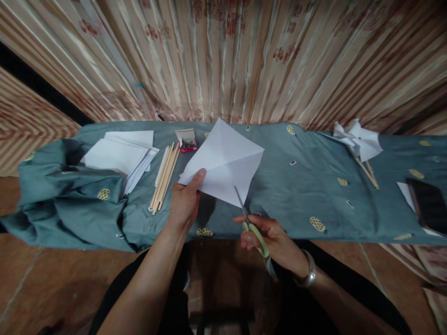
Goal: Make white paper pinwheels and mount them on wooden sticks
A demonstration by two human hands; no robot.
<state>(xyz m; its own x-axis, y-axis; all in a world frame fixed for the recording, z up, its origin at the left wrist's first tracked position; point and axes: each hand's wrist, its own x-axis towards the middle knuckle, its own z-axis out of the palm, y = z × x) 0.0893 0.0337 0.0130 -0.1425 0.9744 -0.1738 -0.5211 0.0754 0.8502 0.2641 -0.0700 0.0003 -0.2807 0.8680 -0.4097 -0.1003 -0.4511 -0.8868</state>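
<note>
A white square sheet of paper (226,158), marked with crossing diagonal creases, is held above the cloth. Its left corner is pinched in my left hand (186,197), thumb on top and fingers beneath. My right hand (268,237) grips a pair of scissors (256,236) with light green handles. The scissor blades lie at the paper's near corner, along the crease toward the middle. How far any cut runs there I cannot make out.
On the blue-green cloth (296,195) lie stacked white paper (117,156), several wooden sticks (165,179) and a small red box (187,141) of metal pins. To the right are paper pinwheels (361,139) on sticks and a dark phone (428,204). A pleated curtain (223,60) hangs behind.
</note>
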